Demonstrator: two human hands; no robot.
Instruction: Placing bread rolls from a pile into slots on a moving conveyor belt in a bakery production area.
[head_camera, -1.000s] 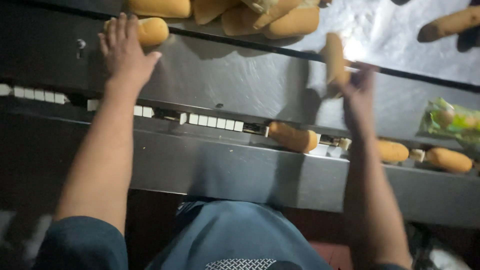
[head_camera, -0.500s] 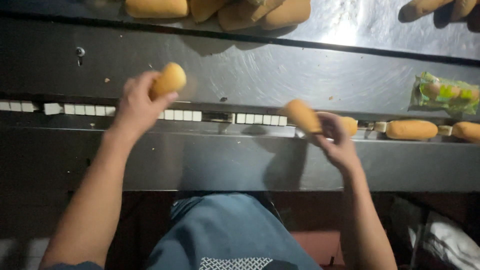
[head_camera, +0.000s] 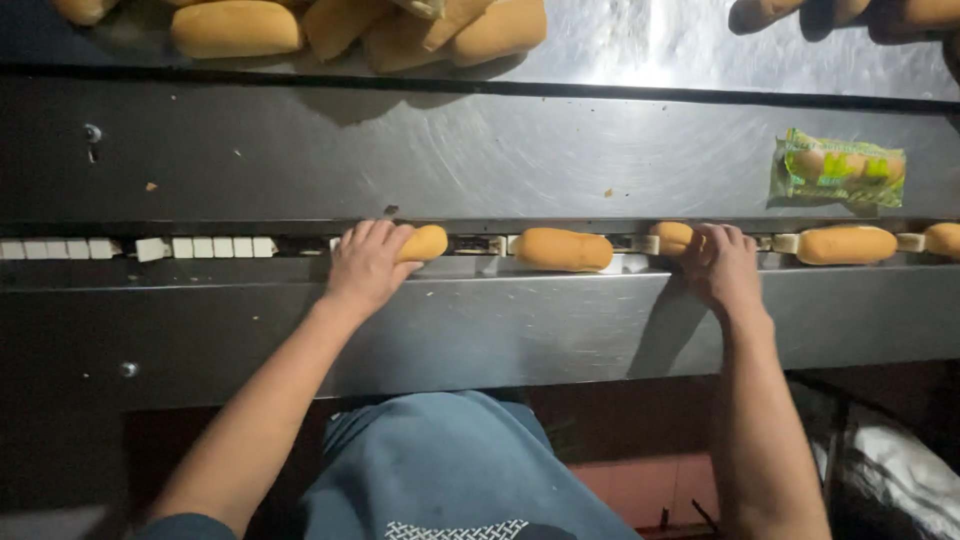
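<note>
My left hand (head_camera: 365, 266) rests on a golden bread roll (head_camera: 424, 243), pressing it into the conveyor channel (head_camera: 210, 247) with white pusher blocks. My right hand (head_camera: 722, 266) covers most of another roll (head_camera: 671, 237) in the same channel. Between my hands lies a third roll (head_camera: 562, 249). To the right of my right hand, two more rolls (head_camera: 846, 244) sit in the channel, the last one (head_camera: 942, 240) at the frame's edge.
A heap of rolls (head_camera: 350, 25) lies on the steel table (head_camera: 450, 160) at the top. A green packaged roll (head_camera: 838, 168) lies at right. More rolls (head_camera: 850, 12) show at the top right corner. A steel front panel (head_camera: 480, 330) runs below the channel.
Both hands came down from the table, each carrying a roll, and set the rolls into the channel. The rolls in the channel have shifted right.
</note>
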